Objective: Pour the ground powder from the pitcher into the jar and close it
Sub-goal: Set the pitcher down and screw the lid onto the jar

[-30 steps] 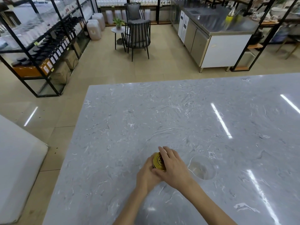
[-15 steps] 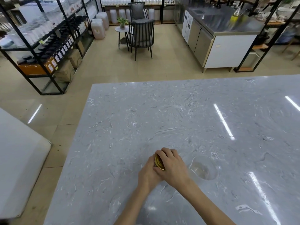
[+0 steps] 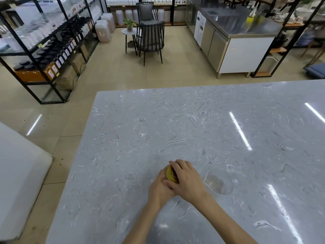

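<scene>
On the grey marble table (image 3: 193,124) both of my hands close around a small jar whose gold lid (image 3: 171,174) peeks out between them. My left hand (image 3: 159,188) wraps the jar's body from the left, hiding the glass. My right hand (image 3: 186,180) lies over the gold lid with fingers curled around its rim. To the right stands the clear pitcher (image 3: 219,181), seen from above, with only a faint residue inside.
The table's left edge drops to a tiled floor. A white block (image 3: 19,180) stands at the left. Beyond the table are black shelving racks (image 3: 47,48), a dark chair (image 3: 151,37) and a steel counter (image 3: 235,32).
My right hand has turned on the gold lid, its fingers curling further around the rim. The view has shifted slightly; the jar stays in place.
</scene>
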Motion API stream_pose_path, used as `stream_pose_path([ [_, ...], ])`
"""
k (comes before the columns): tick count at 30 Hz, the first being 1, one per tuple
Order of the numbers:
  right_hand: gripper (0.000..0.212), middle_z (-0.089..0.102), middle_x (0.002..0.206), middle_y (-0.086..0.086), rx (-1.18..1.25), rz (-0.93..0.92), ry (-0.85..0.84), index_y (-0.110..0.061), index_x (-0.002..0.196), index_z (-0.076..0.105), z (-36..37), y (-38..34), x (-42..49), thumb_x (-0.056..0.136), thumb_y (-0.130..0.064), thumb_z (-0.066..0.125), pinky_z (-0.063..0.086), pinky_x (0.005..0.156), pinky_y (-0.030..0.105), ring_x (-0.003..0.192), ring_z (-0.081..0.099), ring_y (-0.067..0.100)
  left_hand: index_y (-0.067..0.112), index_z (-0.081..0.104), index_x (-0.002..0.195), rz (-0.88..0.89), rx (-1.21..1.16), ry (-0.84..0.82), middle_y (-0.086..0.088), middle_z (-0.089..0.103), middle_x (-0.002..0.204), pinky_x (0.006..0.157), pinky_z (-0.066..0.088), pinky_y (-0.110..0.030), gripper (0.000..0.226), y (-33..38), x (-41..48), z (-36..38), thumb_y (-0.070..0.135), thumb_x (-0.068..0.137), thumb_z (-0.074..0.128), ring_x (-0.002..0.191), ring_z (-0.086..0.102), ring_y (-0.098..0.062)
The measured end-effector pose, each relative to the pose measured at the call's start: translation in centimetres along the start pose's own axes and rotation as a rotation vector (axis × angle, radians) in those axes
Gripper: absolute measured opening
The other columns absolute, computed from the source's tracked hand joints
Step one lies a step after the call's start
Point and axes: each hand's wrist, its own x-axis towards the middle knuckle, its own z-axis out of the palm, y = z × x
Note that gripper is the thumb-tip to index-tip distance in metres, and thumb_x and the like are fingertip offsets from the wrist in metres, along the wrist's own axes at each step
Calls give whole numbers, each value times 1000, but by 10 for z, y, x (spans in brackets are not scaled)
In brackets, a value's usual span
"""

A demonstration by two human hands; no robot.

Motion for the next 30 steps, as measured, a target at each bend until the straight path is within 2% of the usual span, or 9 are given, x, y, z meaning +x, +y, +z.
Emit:
stream_pose_path([
  [4,59,41,151,-7,81,-128,3,-24,148,41,-1,3,-4,95,-45,56,31,115,29,141,33,15,62,40,116,4,-49,64,35,58,100,70,43,-1,74,-5,-3,1,39,54,74,86,56,21],
  [9,55,45,146,-8,96,-91,82,-22,145,45,4,5,-7,96,-43,56,34,111,27,134,39,16,39,41,134,23,32,-38,20,60,115,90,53,-26,77,3,6,-1,56,64,66,103,63,-3],
  [12,57,51,137,-7,33,-121,102,-24,141,49,5,7,-2,91,-50,56,40,104,30,124,45,19,51,45,124,25,-60,-6,27,62,108,82,51,-13,86,-9,4,-1,59,41,68,98,62,7],
  [15,53,55,130,-4,4,-277,63,-24,133,55,2,17,5,88,-52,59,44,99,31,117,49,18,48,50,110,80,2,-98,23,65,100,74,49,-8,63,-7,10,-11,48,53,79,94,64,4],
  [17,47,58,126,-5,47,-343,46,-23,126,59,4,23,7,88,-49,61,46,95,28,116,51,14,49,53,110,129,65,-116,25,68,98,73,52,-14,53,-4,13,-19,49,62,78,91,64,9],
  [22,29,68,106,-2,154,-283,353,-16,104,70,29,26,9,81,-33,71,53,80,28,98,63,18,68,35,98,147,100,34,44,56,91,63,40,-1,42,-4,12,-2,67,65,60,82,56,23],
  [25,21,71,101,-2,127,-197,516,-16,96,73,42,19,10,81,-31,73,54,79,28,94,66,20,56,40,95,155,50,154,38,56,89,72,42,-3,28,-7,13,14,65,70,50,88,60,14],
  [28,14,72,97,-6,57,-77,591,-19,91,72,49,7,9,83,-31,72,54,77,27,89,65,19,47,54,94,165,9,156,20,66,91,80,52,-19,28,-12,19,20,63,72,47,89,66,-2],
  [30,13,70,96,-8,23,-30,585,-21,91,70,51,2,9,83,-31,72,52,76,27,88,64,19,38,56,101,178,88,112,22,60,90,74,45,-8,31,-12,21,16,58,79,49,87,64,-4],
])
